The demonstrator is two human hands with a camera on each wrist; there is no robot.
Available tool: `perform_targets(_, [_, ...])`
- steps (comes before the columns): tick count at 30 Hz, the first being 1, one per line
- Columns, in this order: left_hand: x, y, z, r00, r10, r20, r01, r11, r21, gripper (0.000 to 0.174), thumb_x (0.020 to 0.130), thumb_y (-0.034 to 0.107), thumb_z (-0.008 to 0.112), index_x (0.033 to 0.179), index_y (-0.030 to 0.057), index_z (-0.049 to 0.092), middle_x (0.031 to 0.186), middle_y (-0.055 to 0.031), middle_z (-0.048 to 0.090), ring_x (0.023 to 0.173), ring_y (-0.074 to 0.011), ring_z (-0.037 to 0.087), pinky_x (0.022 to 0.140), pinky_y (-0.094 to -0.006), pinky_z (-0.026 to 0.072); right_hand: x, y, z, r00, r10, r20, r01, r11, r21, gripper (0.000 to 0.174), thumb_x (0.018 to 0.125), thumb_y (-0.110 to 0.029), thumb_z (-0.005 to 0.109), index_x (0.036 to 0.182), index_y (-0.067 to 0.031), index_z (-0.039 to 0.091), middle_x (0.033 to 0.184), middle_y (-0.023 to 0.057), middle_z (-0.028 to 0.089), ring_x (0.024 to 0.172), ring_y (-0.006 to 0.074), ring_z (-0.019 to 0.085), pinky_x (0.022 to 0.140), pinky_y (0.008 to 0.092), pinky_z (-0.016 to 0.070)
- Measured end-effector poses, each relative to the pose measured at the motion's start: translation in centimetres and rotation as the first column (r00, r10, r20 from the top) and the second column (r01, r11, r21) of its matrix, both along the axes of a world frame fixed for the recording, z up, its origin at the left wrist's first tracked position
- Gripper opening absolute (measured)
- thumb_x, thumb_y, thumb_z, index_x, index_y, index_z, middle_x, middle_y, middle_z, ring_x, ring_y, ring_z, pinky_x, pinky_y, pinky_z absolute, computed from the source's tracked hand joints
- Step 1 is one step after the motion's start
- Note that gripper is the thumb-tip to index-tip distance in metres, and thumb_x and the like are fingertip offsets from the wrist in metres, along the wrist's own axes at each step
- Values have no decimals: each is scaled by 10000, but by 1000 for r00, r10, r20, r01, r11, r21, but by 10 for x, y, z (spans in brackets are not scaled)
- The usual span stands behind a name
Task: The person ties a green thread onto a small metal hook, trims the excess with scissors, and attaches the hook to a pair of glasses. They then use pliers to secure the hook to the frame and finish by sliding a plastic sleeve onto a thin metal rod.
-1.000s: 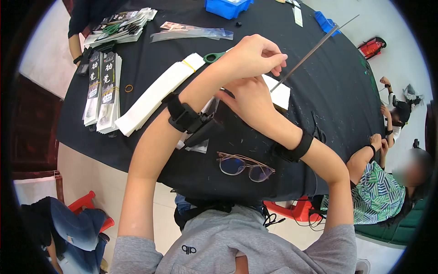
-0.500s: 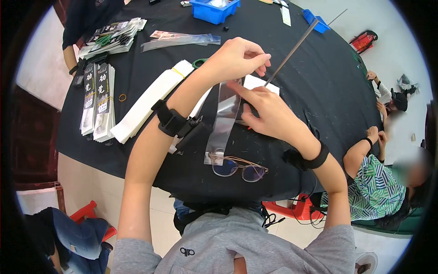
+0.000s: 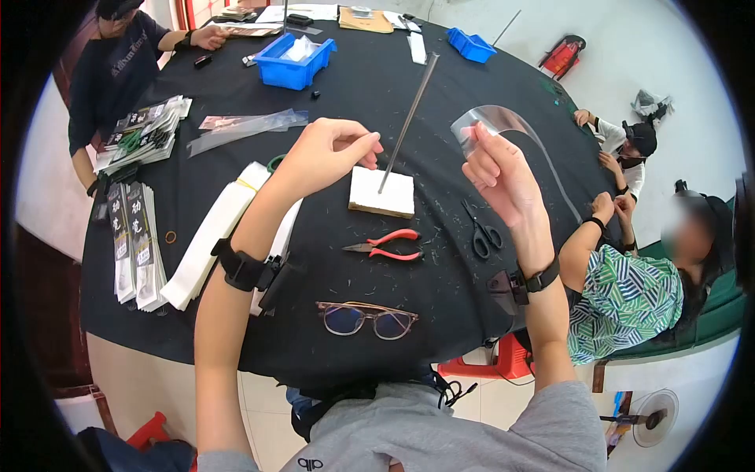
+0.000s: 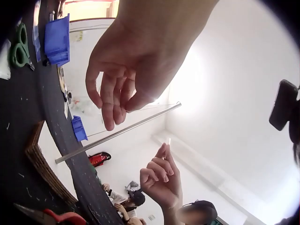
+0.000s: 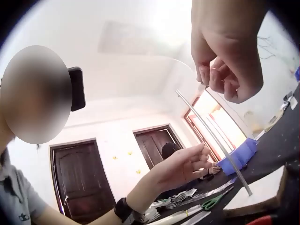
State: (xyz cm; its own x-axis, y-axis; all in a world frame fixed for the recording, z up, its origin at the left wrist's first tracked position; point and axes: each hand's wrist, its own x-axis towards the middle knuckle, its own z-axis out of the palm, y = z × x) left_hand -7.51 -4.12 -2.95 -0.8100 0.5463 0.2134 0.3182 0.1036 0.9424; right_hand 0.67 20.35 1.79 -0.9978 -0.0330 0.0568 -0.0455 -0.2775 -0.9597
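Observation:
My right hand [image 3: 476, 146] is raised to the right of a thin metal rod [image 3: 409, 118] and pinches one end of a clear plastic sleeve [image 3: 519, 126], which arcs away to the right. The rod stands tilted in a white foam block [image 3: 383, 193] on the black table [image 3: 330, 267]. My left hand [image 3: 368, 144] hovers just left of the rod, fingertips pressed to the thumb with nothing visible between them. In the left wrist view that hand [image 4: 122, 89] hangs above the rod [image 4: 117, 133]. In the right wrist view the right hand [image 5: 225, 70] shows its fingers curled.
Red-handled pliers [image 3: 385, 245], black scissors [image 3: 480, 232] and glasses [image 3: 368, 318] lie near me on the table. White strips [image 3: 212, 236] and printed packets [image 3: 130, 244] lie at the left. A blue bin [image 3: 295, 59] sits at the back. Other people sit at the right [image 3: 629, 291] and far left [image 3: 110, 63].
My right hand has carried the clear sleeve up and to the right, away from the rod. My left hand has let go of it and drawn back to the left.

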Motion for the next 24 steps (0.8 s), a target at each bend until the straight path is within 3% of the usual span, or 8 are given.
perform_targets(9, [-1, 0, -2, 1000, -17, -6, 17, 1000, 10, 267, 929, 181, 570, 900, -67, 667, 792, -115, 692, 774, -151, 680, 744, -265, 531, 3, -3, -1, 998, 19, -55, -14, 997, 77, 238, 921, -224, 635, 829, -6, 661, 522, -52, 425, 471, 44, 333, 477, 217, 254])
perform_targets(10, [-1, -1, -3, 1000, -15, -9, 15, 1000, 14, 267, 929, 180, 570, 903, -68, 666, 801, -116, 693, 776, -153, 681, 747, -270, 535, 7, -9, -5, 989, -22, -148, 57, 970, 235, 212, 906, -199, 656, 821, -6, 672, 539, -44, 469, 468, 34, 356, 462, 212, 260])
perform_targets(13, [-3, -3, -7, 999, -40, -36, 41, 998, 41, 278, 922, 189, 579, 918, -76, 663, 827, -123, 698, 789, -161, 685, 748, -276, 541, 21, -41, -16, 934, 8, -358, 210, 798, 565, 123, 843, -133, 721, 797, -19, 719, 554, -3, 585, 496, 1, 463, 431, 200, 339])
perform_targets(16, [-5, -5, -10, 996, -51, -68, 53, 998, 33, 272, 911, 199, 587, 923, -60, 672, 819, -122, 702, 780, -155, 685, 734, -266, 531, 15, -66, -43, 772, 267, -576, 383, 527, 758, 120, 779, -189, 758, 784, -73, 725, 514, 25, 574, 441, 98, 528, 437, 239, 403])
perform_targets(17, [-6, -6, -10, 995, -51, -91, 53, 998, 17, 265, 908, 196, 587, 919, -54, 675, 810, -119, 702, 775, -152, 685, 731, -264, 529, 12, -75, -50, 675, 394, -624, 461, 435, 773, 128, 759, -210, 766, 775, -90, 723, 514, 37, 577, 430, 146, 550, 439, 257, 421])
perform_targets(18, [-6, -7, -10, 995, -45, -90, 47, 999, 13, 265, 908, 196, 587, 919, -54, 675, 810, -119, 702, 775, -152, 685, 731, -264, 529, 8, -85, -60, 606, 443, -661, 514, 416, 750, 138, 745, -240, 753, 758, -111, 705, 533, 40, 593, 469, 221, 581, 445, 295, 435])
perform_targets(21, [-8, -9, -9, 995, -67, -78, 69, 997, 22, 263, 902, 201, 590, 899, -48, 675, 790, -108, 701, 763, -148, 683, 727, -261, 524, -5, -105, -86, 523, 602, -603, 598, 245, 763, 108, 736, -198, 682, 719, -103, 635, 540, 10, 583, 483, 190, 599, 472, 305, 457])
perform_targets(24, [-9, -13, -6, 995, -60, -83, 59, 998, -18, 257, 927, 209, 584, 921, -33, 670, 813, -97, 695, 797, -132, 670, 753, -251, 508, -25, -122, -101, 443, 684, -579, 665, 182, 724, 98, 695, -162, 654, 716, -74, 615, 621, 18, 612, 540, 181, 615, 504, 312, 476])
